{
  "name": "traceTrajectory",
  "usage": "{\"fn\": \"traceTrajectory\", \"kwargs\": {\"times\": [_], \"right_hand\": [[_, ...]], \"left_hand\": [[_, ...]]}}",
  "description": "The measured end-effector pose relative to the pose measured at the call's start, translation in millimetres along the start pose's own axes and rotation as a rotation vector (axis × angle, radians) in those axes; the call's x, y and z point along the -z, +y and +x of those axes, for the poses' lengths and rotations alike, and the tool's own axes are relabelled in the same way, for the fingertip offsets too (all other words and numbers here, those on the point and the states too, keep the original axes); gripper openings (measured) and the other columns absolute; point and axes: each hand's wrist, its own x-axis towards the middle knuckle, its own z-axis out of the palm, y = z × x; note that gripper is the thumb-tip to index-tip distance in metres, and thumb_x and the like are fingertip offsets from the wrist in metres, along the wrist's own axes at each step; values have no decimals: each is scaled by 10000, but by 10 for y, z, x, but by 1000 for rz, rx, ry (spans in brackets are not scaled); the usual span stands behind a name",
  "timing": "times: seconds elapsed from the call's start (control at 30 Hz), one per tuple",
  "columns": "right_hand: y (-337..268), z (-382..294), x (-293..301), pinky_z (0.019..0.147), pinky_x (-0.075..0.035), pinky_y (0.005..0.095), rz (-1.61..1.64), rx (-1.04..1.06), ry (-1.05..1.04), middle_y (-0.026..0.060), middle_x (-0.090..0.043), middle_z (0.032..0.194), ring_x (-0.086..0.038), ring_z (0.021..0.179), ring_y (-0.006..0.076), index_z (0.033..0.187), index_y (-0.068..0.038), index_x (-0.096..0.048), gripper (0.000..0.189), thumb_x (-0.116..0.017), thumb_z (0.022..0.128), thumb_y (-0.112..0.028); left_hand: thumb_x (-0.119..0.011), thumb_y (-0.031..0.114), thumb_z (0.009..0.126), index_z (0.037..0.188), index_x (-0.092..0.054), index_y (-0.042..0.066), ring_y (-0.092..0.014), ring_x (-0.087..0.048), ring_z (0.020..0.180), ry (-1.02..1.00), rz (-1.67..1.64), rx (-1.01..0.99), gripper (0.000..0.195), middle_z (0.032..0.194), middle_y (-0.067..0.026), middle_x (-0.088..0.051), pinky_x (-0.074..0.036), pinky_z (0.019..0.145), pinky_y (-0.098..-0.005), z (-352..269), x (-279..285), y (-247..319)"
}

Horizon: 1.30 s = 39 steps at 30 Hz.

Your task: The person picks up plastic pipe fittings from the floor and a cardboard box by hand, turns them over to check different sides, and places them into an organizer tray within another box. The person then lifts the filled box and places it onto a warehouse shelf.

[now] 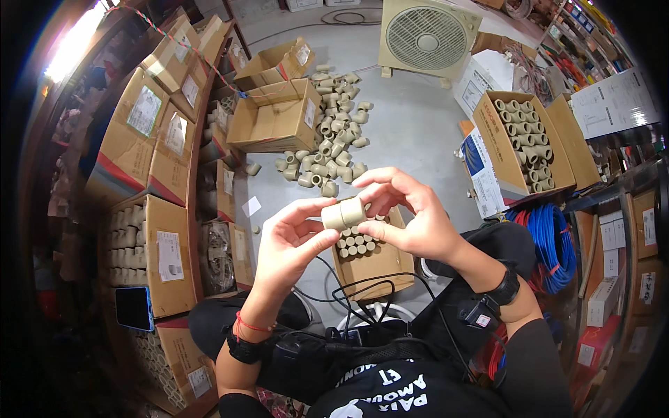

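Between my two hands, above an open cardboard box, are what look like two beige plastic pipe fittings (343, 213), end to end and touching. My left hand (295, 235) grips the left piece between thumb and fingers. The right piece is pinched by the thumb and fingertips of my right hand (413, 214). Below them, the cardboard box (373, 274) holds rows of small round beige fittings (356, 244), partly hidden by my hands. Beyond the hands, a loose pile of beige elbow pipe fittings (334, 136) lies on the grey floor.
Two open cardboard boxes (261, 123) stand left of the pile. A carton of tee-like fittings (528, 141) is at right, near coiled blue tubing (554, 251). A box fan (428, 42) stands at the back. Shelved cartons (167, 261) and a phone (134, 308) are at left; black cables cross below my hands.
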Motion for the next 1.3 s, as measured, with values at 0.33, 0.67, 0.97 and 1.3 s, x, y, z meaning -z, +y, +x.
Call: {"fn": "traceTrajectory", "kwargs": {"times": [0.33, 0.67, 0.97, 1.3], "right_hand": [[12, 2, 23, 613, -402, 210, -54, 17, -59, 30, -558, 733, -510, 636, 77, 872, -55, -524, 288, -637, 610, -95], [0, -1, 30, 623, -394, 203, -61, -5, -89, 17, -555, 736, -507, 651, 68, 866, -33, -526, 281, -639, 611, -66], [14, 1, 38, 617, -401, 207, -36, -22, -100, 33, -561, 714, -511, 630, 73, 882, -25, -511, 292, -627, 615, -48], [30, -1, 36, 612, -405, 208, -41, -37, -90, 32, -565, 710, -521, 636, 75, 881, -23, -507, 275, -617, 630, -50]], "left_hand": [[-592, 8, 663, 983, -454, -46, -125, -521, 782, -4, 21, -34, 353, 901, -103, -526, -432, 683, -221, 1, 34, -21], [-595, 9, 662, 986, -450, -48, -130, -520, 791, -3, 11, -27, 360, 905, -109, -524, -433, 689, -218, 3, 33, -15], [-598, 6, 658, 976, -462, -51, -132, -526, 783, -5, 15, -15, 351, 895, -110, -531, -435, 686, -223, 4, 49, -32], [-607, 1, 645, 969, -476, -49, -138, -533, 777, -12, 32, -4, 353, 885, -113, -539, -441, 684, -233, 5, 42, -36]]}}
